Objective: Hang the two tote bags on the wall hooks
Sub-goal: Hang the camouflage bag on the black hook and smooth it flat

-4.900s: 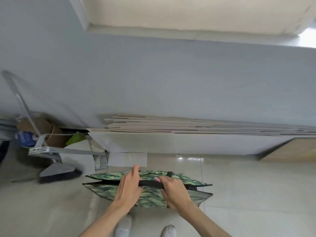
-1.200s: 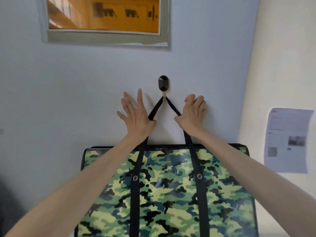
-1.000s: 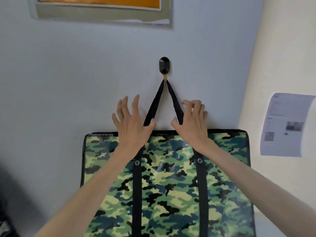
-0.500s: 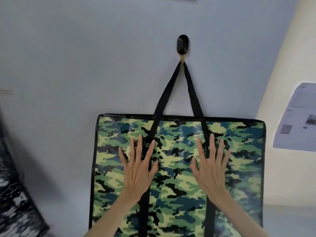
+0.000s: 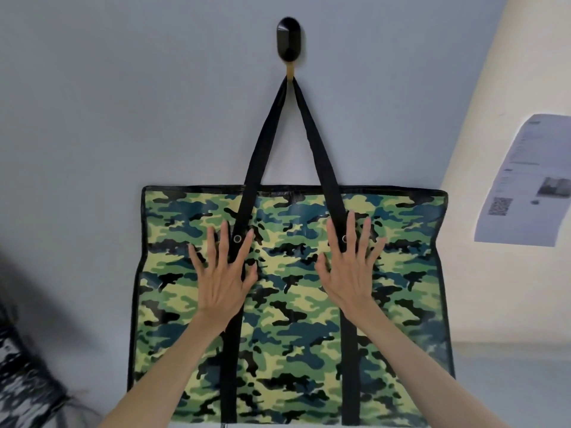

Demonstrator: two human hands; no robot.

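A green camouflage tote bag [image 5: 290,304] hangs flat against the pale blue wall by its black straps [image 5: 312,134], which loop over a black oval wall hook [image 5: 289,40]. My left hand [image 5: 224,276] lies flat on the bag's front with fingers spread, over the left strap. My right hand [image 5: 350,271] lies flat the same way over the right strap. Neither hand grips anything. Only one bag and one hook are in view.
A printed paper sheet [image 5: 525,180] is stuck on the cream wall to the right. A dark blurred object [image 5: 21,378] fills the lower left corner.
Both hands let go of the straps near the hook and slid down onto the bag's front, where they rest flat. The view has come closer to the bag.
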